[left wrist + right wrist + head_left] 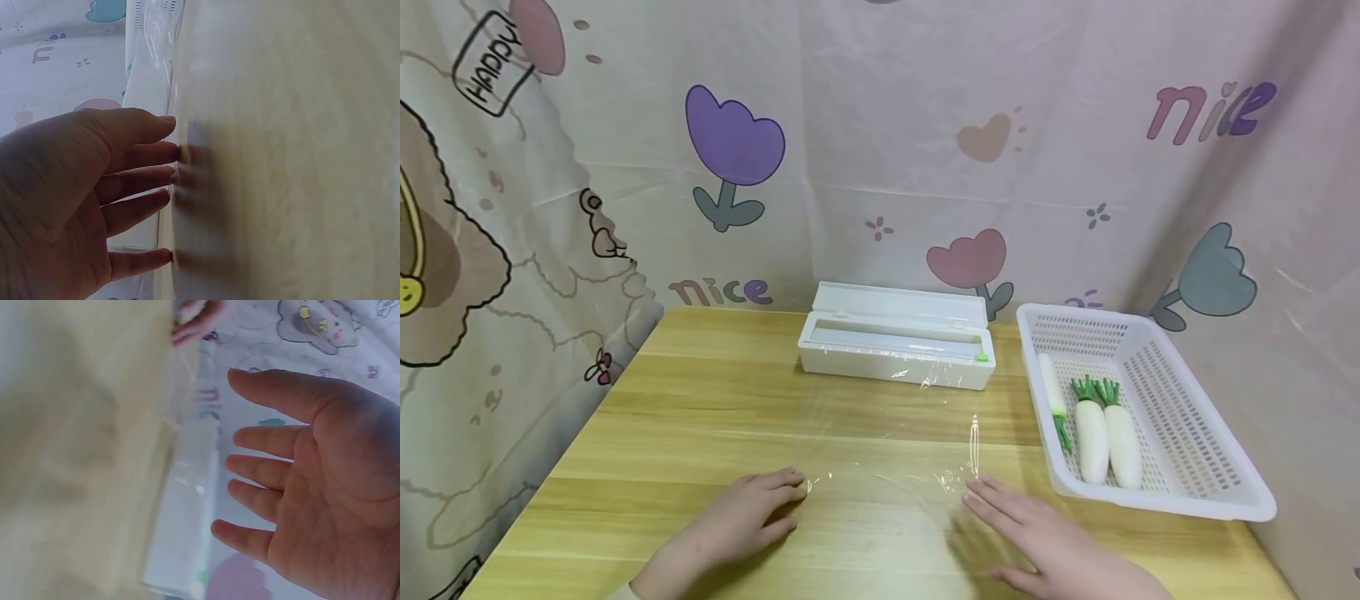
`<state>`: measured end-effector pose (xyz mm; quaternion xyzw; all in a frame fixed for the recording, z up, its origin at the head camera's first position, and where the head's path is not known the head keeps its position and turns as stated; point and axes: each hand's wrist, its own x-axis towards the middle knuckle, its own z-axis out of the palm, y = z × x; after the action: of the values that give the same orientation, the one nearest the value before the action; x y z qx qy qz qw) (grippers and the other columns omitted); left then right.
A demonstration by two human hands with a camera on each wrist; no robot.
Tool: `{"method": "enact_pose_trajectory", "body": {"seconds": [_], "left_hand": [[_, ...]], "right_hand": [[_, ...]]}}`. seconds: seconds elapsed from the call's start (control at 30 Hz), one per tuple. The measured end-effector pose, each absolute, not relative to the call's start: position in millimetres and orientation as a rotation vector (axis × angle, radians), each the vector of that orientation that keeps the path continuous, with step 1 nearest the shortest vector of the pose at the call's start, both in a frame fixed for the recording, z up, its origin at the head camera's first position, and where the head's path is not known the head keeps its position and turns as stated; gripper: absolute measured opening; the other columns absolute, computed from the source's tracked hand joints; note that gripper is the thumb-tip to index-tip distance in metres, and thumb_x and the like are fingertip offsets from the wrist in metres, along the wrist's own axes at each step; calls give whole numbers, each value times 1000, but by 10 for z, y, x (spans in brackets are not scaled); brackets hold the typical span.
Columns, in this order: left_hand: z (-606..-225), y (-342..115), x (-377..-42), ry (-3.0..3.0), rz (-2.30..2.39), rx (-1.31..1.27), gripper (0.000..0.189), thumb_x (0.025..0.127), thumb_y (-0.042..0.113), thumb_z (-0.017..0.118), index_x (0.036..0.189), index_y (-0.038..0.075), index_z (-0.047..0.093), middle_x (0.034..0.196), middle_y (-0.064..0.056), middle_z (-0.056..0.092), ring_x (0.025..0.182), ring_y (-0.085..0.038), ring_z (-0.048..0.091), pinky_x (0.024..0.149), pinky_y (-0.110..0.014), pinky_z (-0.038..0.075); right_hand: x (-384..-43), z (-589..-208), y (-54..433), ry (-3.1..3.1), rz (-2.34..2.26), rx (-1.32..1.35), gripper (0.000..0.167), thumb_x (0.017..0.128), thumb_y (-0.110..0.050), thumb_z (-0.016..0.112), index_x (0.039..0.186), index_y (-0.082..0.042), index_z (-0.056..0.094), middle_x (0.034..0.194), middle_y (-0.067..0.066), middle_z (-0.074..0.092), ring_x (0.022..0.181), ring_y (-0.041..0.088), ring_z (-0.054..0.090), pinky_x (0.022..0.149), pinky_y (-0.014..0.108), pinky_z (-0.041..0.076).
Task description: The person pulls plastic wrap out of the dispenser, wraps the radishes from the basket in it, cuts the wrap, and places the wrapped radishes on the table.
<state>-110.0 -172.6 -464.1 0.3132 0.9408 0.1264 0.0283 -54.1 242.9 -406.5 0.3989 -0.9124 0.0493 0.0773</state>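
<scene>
A sheet of clear plastic wrap stretches over the wooden table from a white cling film dispenser whose lid stands raised. At the sheet's near left corner, my left hand rests with its fingertips on the film's edge. The left wrist view shows that hand with loosely bent fingers touching the surface. By the near right corner is my right hand, its fingers extended and holding nothing. In the right wrist view this hand appears raised off the table, palm showing.
A white plastic basket stands on the right side of the table. Inside lie two toy-like white radishes with green tops and a white-and-green knife-like item. A printed curtain hangs behind the table.
</scene>
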Motion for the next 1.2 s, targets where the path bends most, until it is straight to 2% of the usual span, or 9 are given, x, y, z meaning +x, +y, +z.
{"method": "enact_pose_trajectory", "body": {"seconds": [0.1,0.2,0.3,0.43,0.53,0.73,0.93,1.1,1.2], "left_hand": [[-4641,-1729,-1090,2894,399,946,37,91,32,66,125,18,66,138,-2,60,128,-24,56,99,-51,48],[-4641,-1738,-1083,2885,400,926,38,91,33,65,127,18,65,138,-1,59,129,-25,55,100,-50,48],[-4644,-1751,-1080,2884,400,918,39,92,33,65,128,18,65,139,-2,59,129,-25,55,100,-51,47],[-4647,-1756,-1087,2879,407,911,40,92,33,65,129,17,64,140,-3,58,129,-26,55,101,-51,47],[-4650,-1758,-1089,2874,405,910,40,92,32,65,129,17,64,140,-3,58,129,-26,55,101,-51,47],[-4651,-1779,-1075,2876,387,918,39,92,32,64,128,18,64,140,-3,58,129,-26,55,101,-51,47],[-4644,-1787,-1059,2883,401,947,39,92,32,65,127,16,64,139,-5,59,127,-27,56,103,-57,44],[-4657,-1754,-1078,2884,384,991,39,91,32,65,126,14,64,138,-4,59,126,-26,57,106,-61,40],[-4656,-1736,-1096,2879,360,1020,40,90,35,66,125,15,64,137,-4,59,126,-26,57,106,-61,39]], "right_hand": [[-562,-3862,2489,-2704,124,1109,78,86,-45,68,152,-23,33,154,2,41,131,27,51,105,37,46],[-662,-3661,2574,-2659,169,1030,74,82,-38,74,147,-21,42,150,5,46,129,27,52,116,19,25],[-823,-3471,2678,-2673,289,972,67,83,-30,74,143,-18,48,148,7,48,129,29,51,113,6,7],[-1090,-3279,2832,-2756,438,846,55,90,-25,68,140,-12,50,144,13,51,128,35,50,114,37,36],[-1340,-3202,2942,-2796,516,761,50,92,-21,65,137,-4,51,139,22,53,126,43,49,100,63,41],[-1832,-3164,3087,-2925,581,536,48,99,-24,56,136,6,48,136,30,52,122,48,50,97,62,44],[-2268,-3282,3178,-3048,548,307,50,99,-25,54,133,11,47,126,37,53,109,49,57,87,59,49],[-2490,-3466,3319,-3148,521,168,51,98,-23,52,129,18,45,119,41,53,106,51,56,82,57,51],[-2544,-3583,3382,-3228,540,96,54,97,-24,52,127,20,42,118,41,54,97,45,59,76,50,54]]}}
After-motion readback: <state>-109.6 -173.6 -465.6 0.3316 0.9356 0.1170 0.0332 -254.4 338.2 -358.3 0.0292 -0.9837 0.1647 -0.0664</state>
